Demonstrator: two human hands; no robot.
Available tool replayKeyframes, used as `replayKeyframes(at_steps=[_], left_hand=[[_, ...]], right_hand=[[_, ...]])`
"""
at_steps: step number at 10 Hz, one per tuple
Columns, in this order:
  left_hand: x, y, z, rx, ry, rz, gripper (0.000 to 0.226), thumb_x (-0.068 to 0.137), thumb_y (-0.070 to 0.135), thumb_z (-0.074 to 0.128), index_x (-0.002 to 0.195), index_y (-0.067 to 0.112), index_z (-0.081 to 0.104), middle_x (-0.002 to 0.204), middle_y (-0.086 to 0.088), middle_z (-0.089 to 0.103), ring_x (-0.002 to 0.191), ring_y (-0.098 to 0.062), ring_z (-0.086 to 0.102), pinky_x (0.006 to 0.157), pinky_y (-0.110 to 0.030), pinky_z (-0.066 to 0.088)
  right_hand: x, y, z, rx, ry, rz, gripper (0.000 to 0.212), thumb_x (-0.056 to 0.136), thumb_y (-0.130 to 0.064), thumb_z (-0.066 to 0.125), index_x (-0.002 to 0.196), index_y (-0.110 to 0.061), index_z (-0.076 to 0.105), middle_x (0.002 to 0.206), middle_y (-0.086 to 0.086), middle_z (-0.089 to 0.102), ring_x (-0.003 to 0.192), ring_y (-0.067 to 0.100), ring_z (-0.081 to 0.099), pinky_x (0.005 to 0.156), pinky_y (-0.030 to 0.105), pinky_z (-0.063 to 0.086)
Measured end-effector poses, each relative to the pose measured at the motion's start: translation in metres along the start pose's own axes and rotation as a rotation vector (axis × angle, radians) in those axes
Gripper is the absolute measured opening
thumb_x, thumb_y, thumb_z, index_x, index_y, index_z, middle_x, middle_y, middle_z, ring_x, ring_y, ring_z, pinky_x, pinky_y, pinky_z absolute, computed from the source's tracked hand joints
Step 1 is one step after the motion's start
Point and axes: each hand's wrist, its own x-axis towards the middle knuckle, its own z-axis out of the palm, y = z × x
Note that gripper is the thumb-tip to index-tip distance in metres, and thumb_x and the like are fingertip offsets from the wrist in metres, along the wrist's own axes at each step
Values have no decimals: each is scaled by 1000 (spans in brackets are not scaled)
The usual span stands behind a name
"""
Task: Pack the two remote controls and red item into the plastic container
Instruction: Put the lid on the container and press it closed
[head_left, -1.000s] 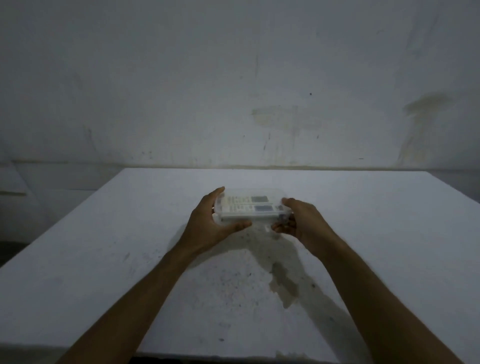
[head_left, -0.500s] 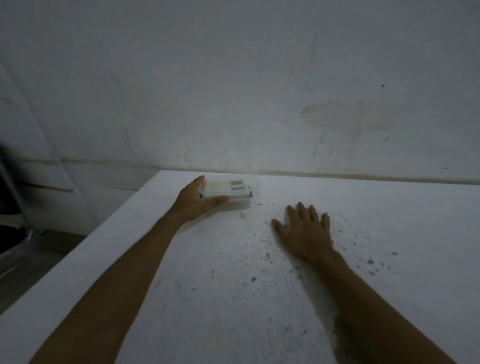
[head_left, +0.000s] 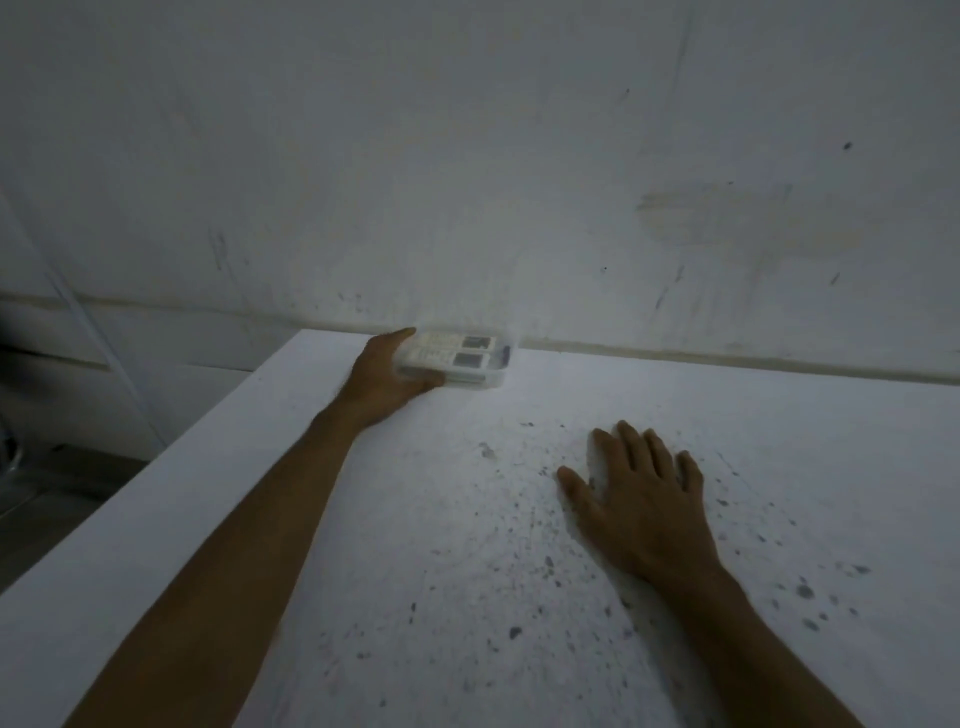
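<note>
Clear rectangular plastic container (head_left: 470, 382), lying flat at the far left corner of the white table. Inside, two white slim remote controls (head_left: 457, 349) side by side, lengthwise left to right, dark display panels toward the right. Red item not discernible.

The container (head_left: 457, 358) is pretty blurry, and its left end is covered by the left hand (head_left: 387, 376). You can make out two remotes (head_left: 452, 349) through the clear plastic, but their buttons are mush. The red item doesn't show at all. Can't tell if the lid is snapped on. Both forearms run off the bottom edge.
</note>
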Motion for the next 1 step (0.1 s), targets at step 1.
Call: replayKeyframes(at_steps=[1], left_hand=[[-17,18,19,239,205,119,75,84,40,82,148,19,51,159,-16,37,142,-36,40,116,-50,37]], right_hand=[[-1,-2,-3,3,3,10,87,89,-80,10,160,-29,16,171,2,9,157,25,3,124,55,1]])
